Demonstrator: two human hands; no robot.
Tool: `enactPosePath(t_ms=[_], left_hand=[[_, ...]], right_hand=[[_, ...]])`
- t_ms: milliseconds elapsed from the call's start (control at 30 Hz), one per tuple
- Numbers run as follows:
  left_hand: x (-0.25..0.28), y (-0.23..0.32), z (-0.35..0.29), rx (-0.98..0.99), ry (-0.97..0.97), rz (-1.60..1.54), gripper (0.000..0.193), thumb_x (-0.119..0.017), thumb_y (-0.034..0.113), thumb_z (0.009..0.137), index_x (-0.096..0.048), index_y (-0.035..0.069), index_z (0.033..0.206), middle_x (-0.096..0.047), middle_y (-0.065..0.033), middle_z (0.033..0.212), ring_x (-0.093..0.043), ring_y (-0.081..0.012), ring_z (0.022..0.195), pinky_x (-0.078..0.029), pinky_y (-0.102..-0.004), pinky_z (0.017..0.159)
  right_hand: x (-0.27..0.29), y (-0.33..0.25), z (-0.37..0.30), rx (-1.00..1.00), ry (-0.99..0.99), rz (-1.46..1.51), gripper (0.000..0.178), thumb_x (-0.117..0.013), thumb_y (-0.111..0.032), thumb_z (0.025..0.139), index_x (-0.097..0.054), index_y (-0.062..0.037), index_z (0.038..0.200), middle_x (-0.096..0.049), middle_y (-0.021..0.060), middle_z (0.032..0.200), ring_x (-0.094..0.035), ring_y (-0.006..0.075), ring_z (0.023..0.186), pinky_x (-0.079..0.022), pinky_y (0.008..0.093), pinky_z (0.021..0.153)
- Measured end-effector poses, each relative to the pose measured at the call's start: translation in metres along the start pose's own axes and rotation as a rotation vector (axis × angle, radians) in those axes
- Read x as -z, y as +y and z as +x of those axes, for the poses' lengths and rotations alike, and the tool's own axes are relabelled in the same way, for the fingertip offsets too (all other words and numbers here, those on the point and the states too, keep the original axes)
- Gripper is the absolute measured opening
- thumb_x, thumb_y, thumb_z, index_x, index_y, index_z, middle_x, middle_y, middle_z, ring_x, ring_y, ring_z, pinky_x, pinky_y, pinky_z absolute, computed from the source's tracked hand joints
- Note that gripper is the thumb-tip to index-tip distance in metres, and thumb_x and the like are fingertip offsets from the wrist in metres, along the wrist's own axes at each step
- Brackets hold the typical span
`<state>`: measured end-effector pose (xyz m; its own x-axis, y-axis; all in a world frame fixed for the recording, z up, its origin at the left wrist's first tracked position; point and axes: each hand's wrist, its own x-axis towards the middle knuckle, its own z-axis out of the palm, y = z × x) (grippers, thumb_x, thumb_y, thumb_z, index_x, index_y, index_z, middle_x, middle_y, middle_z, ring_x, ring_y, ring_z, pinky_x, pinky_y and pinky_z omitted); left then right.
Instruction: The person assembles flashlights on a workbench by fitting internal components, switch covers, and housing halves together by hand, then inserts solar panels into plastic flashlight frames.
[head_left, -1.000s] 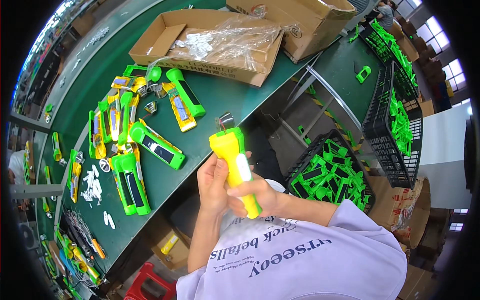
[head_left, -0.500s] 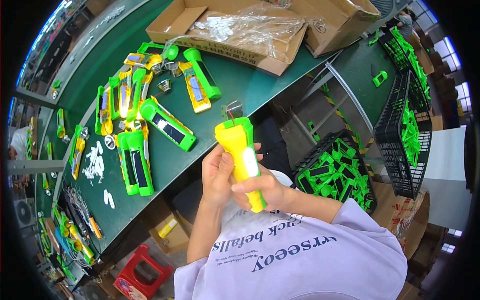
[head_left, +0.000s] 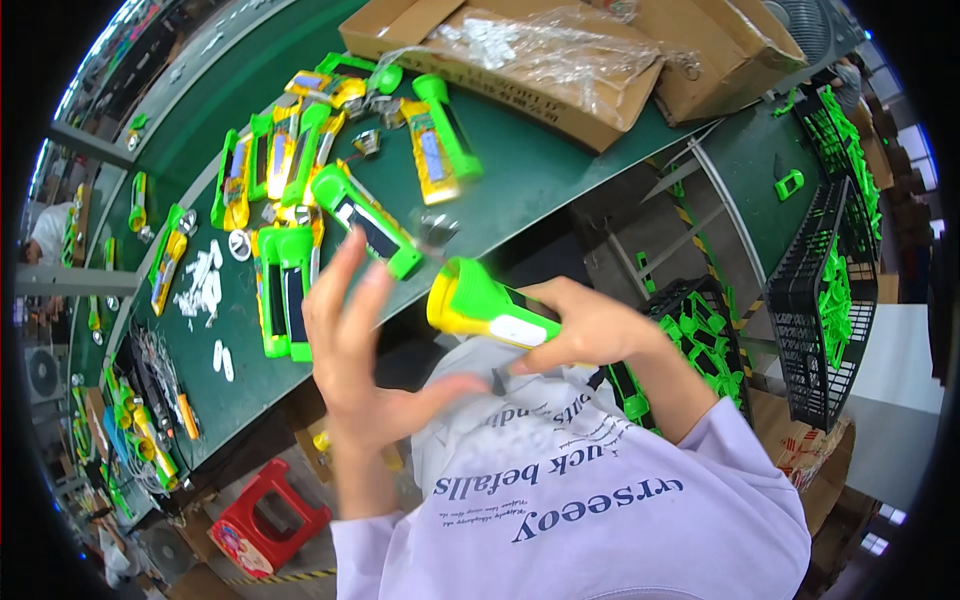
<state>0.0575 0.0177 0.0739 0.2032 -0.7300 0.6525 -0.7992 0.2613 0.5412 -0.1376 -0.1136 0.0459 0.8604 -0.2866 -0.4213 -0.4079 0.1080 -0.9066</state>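
Flashlight [head_left: 490, 303] is held narrow-end by the closed right grip [head_left: 590, 322], probably keeping its mouth [head_left: 441, 294] clear, left grip [head_left: 362, 375] spread empty.

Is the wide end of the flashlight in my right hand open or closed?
Open: the flashlight in your right hand looks hollow at its wide end, and a blurred silvery reflector is outside it.

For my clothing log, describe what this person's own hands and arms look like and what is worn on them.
The left hand and the right hand are ungloved, and no watch shows. The short sleeves are pale lilac, like the shirt, which has dark lettering on its front. The left hand is blurred, hiding small details.
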Motion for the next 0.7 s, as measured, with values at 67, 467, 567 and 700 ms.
enactPosePath(t_ms=[67,467,567,700], left_hand=[[0.019,0.009,0.021,-0.173,-0.271,0.119,0.097,-0.084,0.054,0.058,-0.052,-0.001,0.13,-0.058,-0.0215,0.124,-0.054,-0.0338,0.119,-0.039,-0.0453,0.103],[0.023,-0.007,0.005,0.016,-0.392,-0.203,0.064,-0.087,0.023,0.06,-0.059,0.002,0.114,-0.064,-0.0135,0.102,-0.065,-0.0283,0.083,-0.053,-0.034,0.071],[0.031,-0.006,0.0,0.112,-0.407,-0.283,0.072,-0.087,0.023,0.065,-0.054,0.003,0.126,-0.064,-0.0127,0.109,-0.065,-0.0218,0.079,-0.053,-0.0303,0.065],[0.036,-0.002,-0.004,0.222,-0.413,-0.224,0.084,-0.091,0.029,0.057,-0.054,0.002,0.128,-0.066,-0.0123,0.114,-0.059,-0.0141,0.064,-0.05,-0.0256,0.062]], right_hand=[[0.009,-0.021,0.0,0.026,-0.166,-0.231,0.054,-0.08,-0.031,0.066,-0.064,0.005,0.103,-0.067,0.0123,0.077,-0.06,0.0163,0.066,-0.047,0.0308,0.061],[0.014,-0.027,0.025,0.121,-0.331,-0.359,0.053,-0.08,-0.035,0.067,-0.063,0.0035,0.099,-0.062,0.0082,0.069,-0.057,0.0169,0.056,-0.045,0.0308,0.054],[0.015,-0.029,0.023,0.241,-0.294,-0.341,0.054,-0.08,-0.034,0.065,-0.064,0.0043,0.101,-0.064,0.0107,0.072,-0.06,0.0204,0.064,-0.047,0.0342,0.062],[0.013,-0.038,0.022,0.192,-0.193,-0.506,0.049,-0.08,-0.031,0.063,-0.063,0.0021,0.096,-0.063,0.0145,0.07,-0.061,0.0264,0.065,-0.047,0.035,0.063]])
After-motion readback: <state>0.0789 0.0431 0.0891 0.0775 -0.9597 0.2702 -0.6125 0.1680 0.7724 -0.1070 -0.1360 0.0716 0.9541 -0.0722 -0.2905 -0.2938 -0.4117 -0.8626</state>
